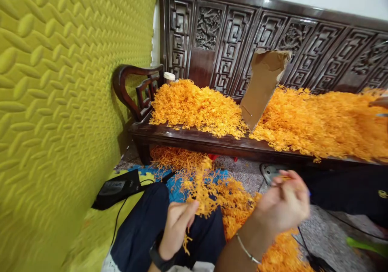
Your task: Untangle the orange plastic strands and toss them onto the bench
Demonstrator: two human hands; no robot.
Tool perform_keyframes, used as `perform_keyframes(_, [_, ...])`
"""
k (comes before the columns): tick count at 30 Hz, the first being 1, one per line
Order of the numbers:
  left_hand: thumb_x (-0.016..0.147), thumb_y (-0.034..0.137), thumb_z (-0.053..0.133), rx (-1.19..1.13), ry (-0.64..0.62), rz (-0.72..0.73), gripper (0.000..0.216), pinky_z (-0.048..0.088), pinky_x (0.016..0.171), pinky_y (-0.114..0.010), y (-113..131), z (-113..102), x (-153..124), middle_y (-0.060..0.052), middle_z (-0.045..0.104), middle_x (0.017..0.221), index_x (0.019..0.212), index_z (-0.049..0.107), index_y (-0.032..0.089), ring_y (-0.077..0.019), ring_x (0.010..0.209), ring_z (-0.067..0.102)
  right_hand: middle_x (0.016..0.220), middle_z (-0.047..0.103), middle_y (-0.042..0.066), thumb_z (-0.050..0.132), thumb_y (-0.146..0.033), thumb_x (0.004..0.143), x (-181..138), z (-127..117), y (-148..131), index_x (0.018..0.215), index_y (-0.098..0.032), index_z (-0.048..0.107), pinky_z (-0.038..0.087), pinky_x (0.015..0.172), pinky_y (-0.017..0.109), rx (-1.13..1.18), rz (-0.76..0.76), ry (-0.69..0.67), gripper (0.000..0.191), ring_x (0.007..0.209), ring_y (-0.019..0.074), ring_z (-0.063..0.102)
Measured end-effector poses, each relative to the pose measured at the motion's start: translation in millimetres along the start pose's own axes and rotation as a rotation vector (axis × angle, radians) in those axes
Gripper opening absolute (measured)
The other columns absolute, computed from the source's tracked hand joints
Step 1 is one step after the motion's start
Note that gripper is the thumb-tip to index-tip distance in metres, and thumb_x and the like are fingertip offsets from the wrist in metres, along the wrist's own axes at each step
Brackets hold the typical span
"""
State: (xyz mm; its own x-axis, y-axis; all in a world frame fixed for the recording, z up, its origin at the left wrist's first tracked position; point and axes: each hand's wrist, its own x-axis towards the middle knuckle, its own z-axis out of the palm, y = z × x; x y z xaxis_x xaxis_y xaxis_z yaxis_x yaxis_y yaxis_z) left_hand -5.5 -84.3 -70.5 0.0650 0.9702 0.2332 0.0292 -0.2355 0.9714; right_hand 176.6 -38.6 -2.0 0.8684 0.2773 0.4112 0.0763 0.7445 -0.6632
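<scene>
At lower centre my left hand [178, 225] grips an orange plastic cluster [201, 193], my right hand [287, 197] pinches a blurred orange bit [285, 178], and, with loose orange pieces [238, 193] below 2 bench-top heaps [194, 106], much seems left unfinished.

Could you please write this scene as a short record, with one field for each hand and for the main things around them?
Left hand: hand pinching an orange strand
Right hand: hand raised, fingers curled; orange shows there, but blur hides the grip
Bench: dark carved wood
On bench: left orange heap and right orange heap, tilted cardboard between them
Floor: loose orange pieces; black device at left
Side wall: yellow padding
</scene>
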Motion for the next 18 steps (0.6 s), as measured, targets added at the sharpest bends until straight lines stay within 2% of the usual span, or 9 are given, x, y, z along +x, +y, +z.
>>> perform_keyframes(2, [0.087,0.041,0.047,-0.088,0.113,-0.023,0.060,0.024,0.047,-0.026,-7,-13,2,0.004,0.027,0.036,0.036,0.028,0.017,-0.0062,0.037,0.029,0.075,0.062,0.003,0.061,-0.020,0.076,25,9,-10,0.077,-0.018,0.064,0.039,0.055,0.029,0.012,-0.265,0.108,0.004,0.056,0.0115,0.051])
perform_keyframes(4, [0.082,0.044,0.053,-0.299,0.183,-0.050,0.064,0.021,0.043,-0.024,-12,-21,7,0.005,0.022,0.033,0.032,0.026,0.016,-0.0048,0.035,0.025,0.080,0.064,0.002,0.056,-0.024,0.080,42,26,-14,0.082,-0.023,0.063,0.042,0.057,0.031,0.033,-0.485,0.179,0.007,0.058,0.0135,0.053])
perform_keyframes(7, [0.074,0.047,0.061,-0.678,0.180,-0.112,0.069,0.014,0.038,-0.021,-13,-26,14,0.007,0.012,0.029,0.032,0.018,0.014,-0.0020,0.030,0.018,0.086,0.061,0.002,0.050,-0.025,0.084,55,61,9,0.089,-0.025,0.062,0.045,0.061,0.032,-0.002,-0.591,0.142,0.013,0.064,0.0149,0.056])
perform_keyframes(8, [0.072,0.046,0.063,-0.779,0.165,-0.134,0.071,0.012,0.037,-0.020,-12,-27,15,0.007,0.009,0.029,0.033,0.015,0.013,-0.0012,0.028,0.016,0.091,0.060,0.004,0.049,-0.027,0.085,59,72,25,0.094,-0.024,0.061,0.047,0.065,0.034,-0.080,-0.564,0.047,0.016,0.071,0.0161,0.058])
perform_keyframes(10, [0.069,0.044,0.066,-0.934,0.139,-0.179,0.074,0.009,0.035,-0.019,-11,-27,17,0.008,0.004,0.029,0.035,0.009,0.013,-0.0002,0.027,0.012,0.106,0.058,0.009,0.046,-0.036,0.086,64,89,63,0.110,-0.020,0.057,0.045,0.083,0.042,-0.343,-0.453,-0.319,0.031,0.094,0.0218,0.057])
perform_keyframes(12, [0.068,0.041,0.068,-1.039,0.111,-0.205,0.075,0.005,0.033,-0.018,-11,-27,17,0.008,-0.001,0.029,0.036,0.006,0.013,-0.0003,0.026,0.007,0.124,0.049,0.015,0.053,-0.048,0.079,64,94,98,0.124,-0.018,0.048,0.033,0.096,0.055,-0.637,-0.266,-0.681,0.054,0.117,0.0304,0.045])
perform_keyframes(13, [0.068,0.040,0.068,-1.075,0.092,-0.208,0.075,0.003,0.032,-0.018,-11,-27,18,0.008,-0.003,0.029,0.036,0.005,0.013,-0.0004,0.026,0.005,0.131,0.044,0.017,0.058,-0.051,0.074,62,92,112,0.128,-0.018,0.044,0.026,0.100,0.059,-0.726,-0.168,-0.792,0.064,0.124,0.0335,0.037])
perform_keyframes(15, [0.067,0.038,0.068,-1.118,0.041,-0.205,0.075,0.001,0.031,-0.017,-11,-28,18,0.008,-0.005,0.028,0.035,0.006,0.014,-0.0007,0.026,0.004,0.138,0.038,0.018,0.064,-0.052,0.068,49,82,127,0.129,-0.016,0.043,0.019,0.103,0.060,-0.703,0.037,-0.868,0.074,0.130,0.0350,0.029])
perform_keyframes(18, [0.068,0.037,0.069,-1.131,-0.066,-0.190,0.076,0.002,0.030,-0.016,-12,-27,20,0.007,-0.005,0.027,0.033,0.006,0.014,-0.0006,0.025,0.005,0.122,0.055,0.017,0.061,-0.051,0.073,17,59,122,0.112,-0.014,0.057,0.034,0.100,0.050,-0.456,0.262,-0.923,0.054,0.117,0.0298,0.047])
